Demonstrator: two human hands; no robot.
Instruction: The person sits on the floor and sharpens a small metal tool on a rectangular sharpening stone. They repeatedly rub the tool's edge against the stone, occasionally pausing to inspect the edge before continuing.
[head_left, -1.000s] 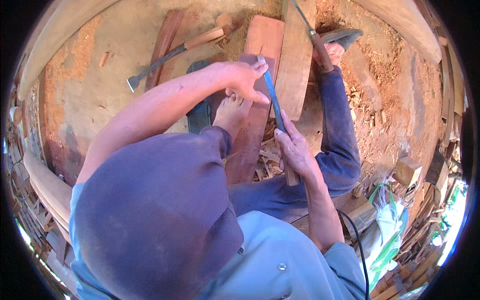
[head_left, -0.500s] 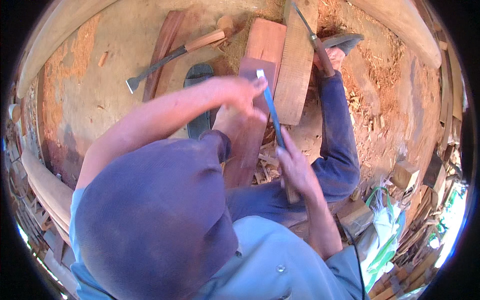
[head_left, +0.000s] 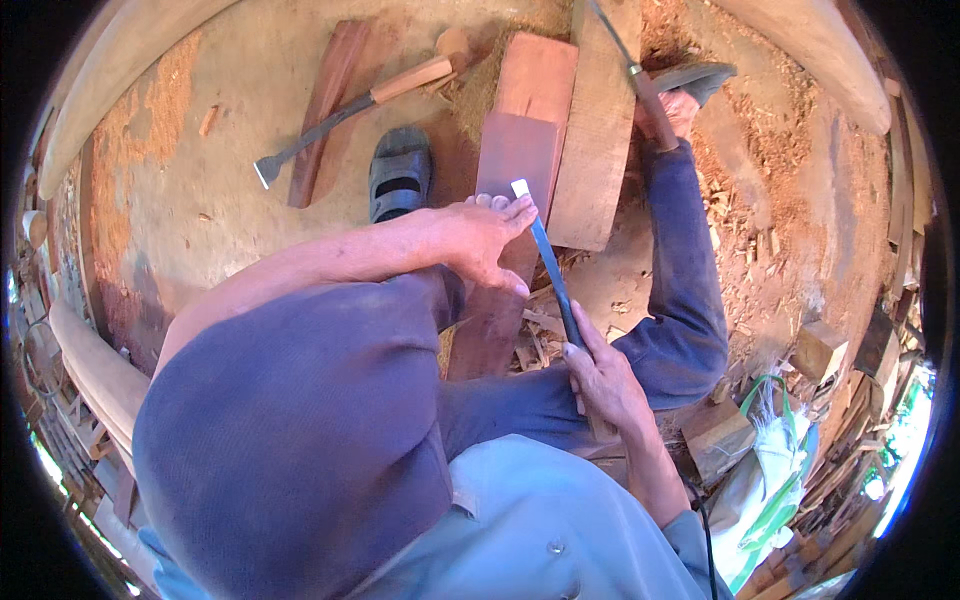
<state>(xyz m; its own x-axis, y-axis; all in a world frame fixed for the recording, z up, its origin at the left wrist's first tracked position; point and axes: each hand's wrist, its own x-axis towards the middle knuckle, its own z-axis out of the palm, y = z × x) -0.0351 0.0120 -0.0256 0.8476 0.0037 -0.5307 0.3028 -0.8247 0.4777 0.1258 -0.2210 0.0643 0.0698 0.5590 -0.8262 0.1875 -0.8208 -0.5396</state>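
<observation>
A chisel [head_left: 552, 262] with a long, narrow steel blade slants up and left over a reddish-brown board [head_left: 488, 335], its bright tip near the board's darker, smooth stretch. My right hand [head_left: 608, 382] is closed around the lower part of the chisel, and the end of the handle shows below it. My left hand [head_left: 482, 238] reaches across from the left with fingers extended and thumb apart. Its fingertips lie at the blade just below the tip; whether they press on it cannot be made out. My left hand grips nothing.
A wide-bladed tool with a wooden handle [head_left: 410, 80] lies on a dark wood strip [head_left: 325, 120]. Beside the board is a pale plank [head_left: 590, 160]. Another wooden-handled tool [head_left: 650, 105] rests near my foot. Shavings, wood blocks [head_left: 818, 350] and a white-green sack [head_left: 770, 460] lie right.
The chisel has moved down, toward me, with my right hand. My left hand has also come down and now rests beside the blade, no longer blurred.
</observation>
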